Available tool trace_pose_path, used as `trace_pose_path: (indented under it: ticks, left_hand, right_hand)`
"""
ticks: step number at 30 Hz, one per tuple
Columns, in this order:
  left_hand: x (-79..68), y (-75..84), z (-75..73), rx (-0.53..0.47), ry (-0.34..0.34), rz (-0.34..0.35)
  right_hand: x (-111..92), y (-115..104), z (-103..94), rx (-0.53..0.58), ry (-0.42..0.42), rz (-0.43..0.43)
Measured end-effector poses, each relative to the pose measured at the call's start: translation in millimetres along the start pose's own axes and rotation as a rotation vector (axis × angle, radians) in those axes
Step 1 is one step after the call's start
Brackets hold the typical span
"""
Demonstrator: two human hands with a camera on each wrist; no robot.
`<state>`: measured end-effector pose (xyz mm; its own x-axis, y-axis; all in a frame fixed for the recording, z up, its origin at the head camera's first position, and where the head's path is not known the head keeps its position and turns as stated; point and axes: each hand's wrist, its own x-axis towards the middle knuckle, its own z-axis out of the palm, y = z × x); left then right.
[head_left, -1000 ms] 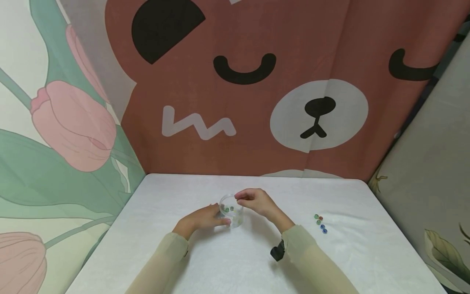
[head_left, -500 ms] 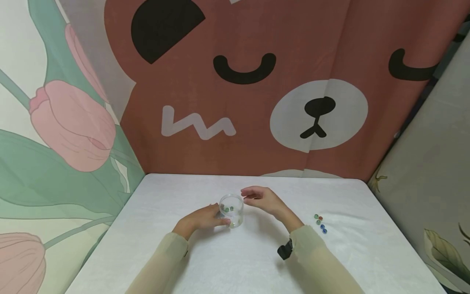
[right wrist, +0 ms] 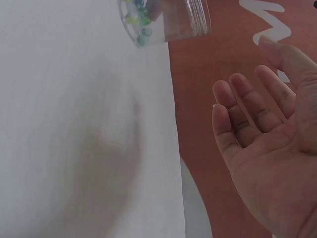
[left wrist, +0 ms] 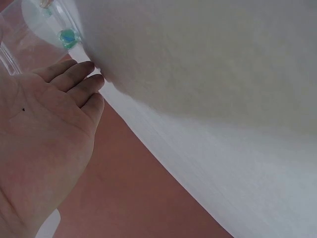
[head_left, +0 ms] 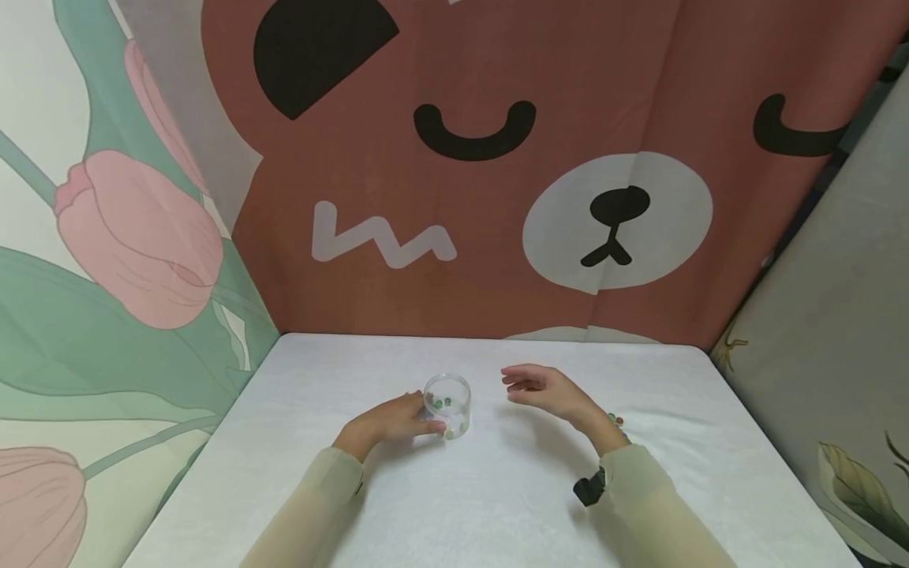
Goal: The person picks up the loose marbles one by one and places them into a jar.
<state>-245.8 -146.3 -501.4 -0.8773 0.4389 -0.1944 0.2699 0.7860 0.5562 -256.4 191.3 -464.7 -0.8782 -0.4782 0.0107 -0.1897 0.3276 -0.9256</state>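
My left hand [head_left: 393, 421] holds a clear round jar [head_left: 457, 388] upright on the white table, its thumb across the front and its fingers round the far left side. Several glass marbles [right wrist: 143, 21] in green, yellow and blue lie on the jar's bottom. From the left wrist, one green marble [left wrist: 67, 38] shows through the wall just past the fingertips. To the right of the jar, my right hand [head_left: 550, 390] hovers over the table with loosely bent fingers and nothing in its grasp. The right wrist view shows its bare palm, apart from the jar.
More loose marbles [head_left: 618, 420] lie on the table [head_left: 440, 505] at the right, partly hidden behind my right wrist. A brown cloth with a bear's face [head_left: 483, 237] hangs at the table's back edge. Patterned cloths hang at both sides.
My right hand has drawn back from the jar's rim and moved right, its wrist now covering part of the loose marbles. The left hand and the jar have stayed in place.
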Motion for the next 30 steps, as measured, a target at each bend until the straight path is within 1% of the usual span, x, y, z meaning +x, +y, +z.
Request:
trace_pose_path:
  ticks: [5,10,16,20,25,30]
  left_hand:
    - [0.4,0.0,0.4,0.005,-0.002,0.001]
    - [-0.6,1.3,-1.0,0.017,0.001,-0.008]
    - [-1.9,2.7,-1.9,0.02,0.001,-0.017]
    - [-1.2,1.8,-0.8,0.013,0.003,-0.013]
    - [-0.7,0.8,0.4,0.013,0.002,0.001]
    - [-1.6,0.7,0.0,0.007,0.004,0.007]
  right_hand:
    - [-13,7,-12.9,-0.038,0.012,0.022]
    - [-24,14,-25.0,-0.037,0.023,0.054]
    - [-38,23,-37.7,-0.053,0.023,0.062]
    - [-47,27,-47.2,-0.083,0.026,0.067]
    - [-59,28,-62.4,-0.135,0.02,0.091]
    - [-70,23,-77.9,-0.238,-0.035,0.111]
